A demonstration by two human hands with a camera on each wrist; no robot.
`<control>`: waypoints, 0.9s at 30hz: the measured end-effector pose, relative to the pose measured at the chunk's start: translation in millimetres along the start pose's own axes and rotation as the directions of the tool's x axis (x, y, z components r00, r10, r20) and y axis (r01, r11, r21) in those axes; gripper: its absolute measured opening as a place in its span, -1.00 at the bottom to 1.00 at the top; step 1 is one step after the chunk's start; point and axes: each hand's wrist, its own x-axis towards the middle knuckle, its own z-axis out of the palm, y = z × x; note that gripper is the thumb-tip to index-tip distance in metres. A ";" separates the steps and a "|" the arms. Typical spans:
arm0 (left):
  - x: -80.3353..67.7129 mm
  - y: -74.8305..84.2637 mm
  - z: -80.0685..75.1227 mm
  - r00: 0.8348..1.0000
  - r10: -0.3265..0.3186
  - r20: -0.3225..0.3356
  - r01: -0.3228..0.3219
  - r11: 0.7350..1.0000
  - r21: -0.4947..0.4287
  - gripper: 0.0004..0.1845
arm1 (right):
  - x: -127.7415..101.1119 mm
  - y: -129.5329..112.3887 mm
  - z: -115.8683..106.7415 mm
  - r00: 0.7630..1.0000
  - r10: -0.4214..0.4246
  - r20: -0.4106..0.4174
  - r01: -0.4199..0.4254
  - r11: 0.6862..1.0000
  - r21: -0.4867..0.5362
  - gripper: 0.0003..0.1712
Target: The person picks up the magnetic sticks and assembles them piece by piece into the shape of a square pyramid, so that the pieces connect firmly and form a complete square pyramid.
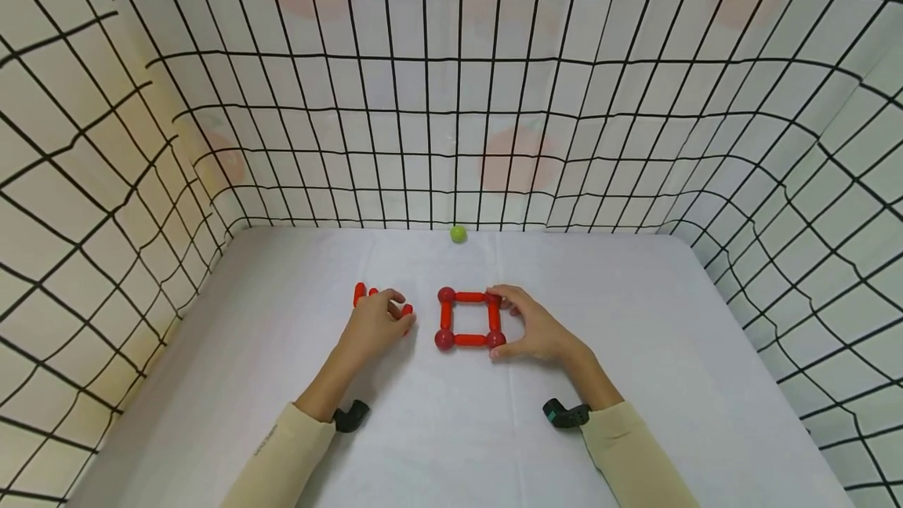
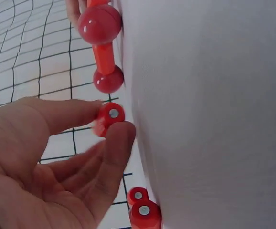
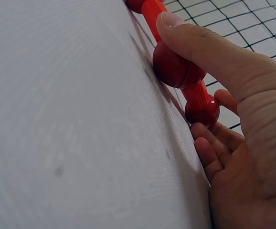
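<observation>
Two bare hands rest on a white table (image 1: 282,312), sleeves and wrist-worn cameras at the near edge. The left hand (image 1: 374,324) is curled, thumb and forefinger pinching a short red rod (image 2: 110,116) just above the cloth; the left wrist view shows the rod's silvery end cap between the fingertips (image 2: 121,138), which the head view hides behind the knuckles. More loose red rods (image 1: 361,294) lie just beyond and beside that hand, two of them showing end-on at the bottom of the left wrist view.

Just right of it sits a red square frame (image 1: 469,318), four rods joined by four balls at the corners, lying flat near the table's middle. The right hand (image 1: 539,332) cups the frame's right side: the thumb (image 3: 190,38) presses on one corner ball (image 3: 176,67), and the curled fingers lie against the other right-hand ball, as the right wrist view shows close up.

Farther off, a small green ball (image 1: 458,234) rests at the far edge against the grid-patterned wall (image 1: 451,100). Open cloth spreads to left and right of the hands; walls close three sides.
</observation>
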 end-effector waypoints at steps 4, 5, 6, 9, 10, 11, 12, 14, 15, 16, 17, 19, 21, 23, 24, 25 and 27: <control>1.9 -0.4 0.1 0.997 0.064 -0.035 -0.066 0.995 -0.081 -0.63 | -0.4 -0.9 0.5 1.000 -0.004 -0.001 0.004 1.000 -0.001 0.22; 2.0 0.1 0.0 0.996 0.079 -0.039 -0.083 0.990 -0.111 -0.65 | -0.3 -1.1 0.6 1.000 -0.005 -0.001 0.005 1.000 -0.001 0.22; 2.3 0.8 -0.1 0.995 0.098 -0.037 -0.102 0.984 -0.147 -0.67 | -0.1 -1.2 0.6 1.000 -0.006 -0.001 0.006 1.000 0.000 0.22; 1.9 3.2 -0.7 0.987 0.157 -0.009 -0.154 0.954 -0.258 -0.68 | 0.6 -0.5 0.9 1.000 -0.005 -0.003 0.005 1.000 -0.009 0.21; 1.1 4.2 -1.1 0.983 0.184 0.005 -0.174 0.939 -0.296 -0.67 | 0.7 -0.1 1.0 1.000 -0.006 -0.003 0.006 1.000 -0.012 0.21; 0.6 5.1 -1.3 0.979 0.204 0.024 -0.185 0.926 -0.330 -0.66 | 1.0 0.2 1.1 1.000 -0.007 -0.004 0.007 1.000 -0.014 0.21; 0.3 5.9 -1.1 0.974 0.222 0.045 -0.192 0.914 -0.357 -0.65 | 1.2 0.6 1.2 1.000 -0.006 -0.005 0.006 1.000 -0.017 0.21; -0.4 7.2 0.2 0.963 0.255 0.084 -0.202 0.895 -0.398 -0.63 | 0.8 1.1 1.6 1.000 -0.004 -0.006 0.004 1.000 -0.018 0.21; -1.0 8.0 0.8 0.957 0.271 0.101 -0.208 0.887 -0.413 -0.62 | 0.7 1.0 1.7 1.000 -0.002 -0.006 0.002 1.000 -0.016 0.21; -1.6 8.3 1.7 0.950 0.289 0.115 -0.216 0.880 -0.423 -0.61 | 0.7 0.8 1.9 1.000 0.001 -0.007 -0.001 1.000 -0.015 0.21; -1.9 8.6 2.6 0.945 0.302 0.130 -0.220 0.874 -0.434 -0.61 | 0.7 0.6 2.0 1.000 0.003 -0.007 -0.003 1.000 -0.013 0.21; -3.0 9.4 4.3 0.936 0.321 0.147 -0.228 0.866 -0.444 -0.61 | 0.8 0.4 2.3 1.000 0.005 -0.009 -0.006 1.000 -0.015 0.20; -3.9 9.5 6.6 0.932 0.326 0.155 -0.230 0.867 -0.443 -0.61 | 0.8 0.3 2.4 1.000 0.010 -0.011 -0.010 1.000 -0.018 0.20; -4.1 9.7 9.1 0.931 0.325 0.168 -0.227 0.873 -0.432 -0.61 | 0.9 0.2 2.5 1.000 0.013 -0.012 -0.013 1.000 -0.024 0.20; -4.1 9.6 10.6 0.929 0.328 0.174 -0.230 0.876 -0.425 -0.61 | 0.9 0.5 2.7 1.000 0.011 -0.013 -0.012 1.000 -0.028 0.20; -3.8 9.5 12.3 0.925 0.335 0.180 -0.236 0.877 -0.418 -0.61 | 0.9 0.5 2.6 1.000 0.015 -0.012 -0.016 1.000 -0.025 0.21; -3.1 8.9 15.9 0.918 0.349 0.191 -0.251 0.881 -0.402 -0.61 | 1.0 0.9 2.7 1.000 0.015 -0.013 -0.015 1.000 -0.026 0.20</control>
